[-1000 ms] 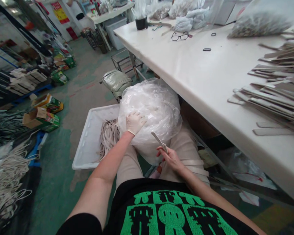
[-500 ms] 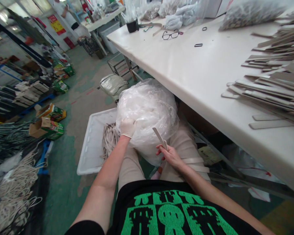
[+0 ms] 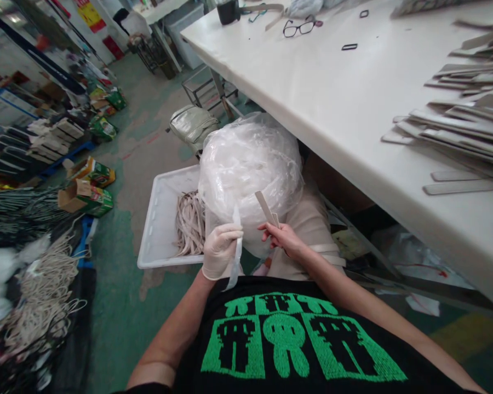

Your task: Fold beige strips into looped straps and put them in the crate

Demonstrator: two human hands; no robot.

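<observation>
A white glove covers my left hand [image 3: 221,250], which pinches a narrow strip of translucent plastic [image 3: 237,254] that hangs down toward my shirt. In my bare right hand [image 3: 282,236] is a flat beige strap [image 3: 265,207], its end sticking up; a second strap end shows beside it. Between the hands and just beyond them, a large clear plastic bag [image 3: 250,164] with whitish contents rests on my lap. The far ends of both held pieces are hard to follow.
On the right, a white table [image 3: 312,82] carries a pile of flat straps [image 3: 468,131], eyeglasses [image 3: 299,27] and a black buckle [image 3: 349,47]. A white bin [image 3: 158,219] with beige strips [image 3: 190,221] stands left of my legs. Cord bundles [image 3: 41,290] lie at far left.
My left hand has come back from the bag toward my body, and a translucent plastic strip now shows in it. The right hand still holds the strap. The view has tilted down somewhat.
</observation>
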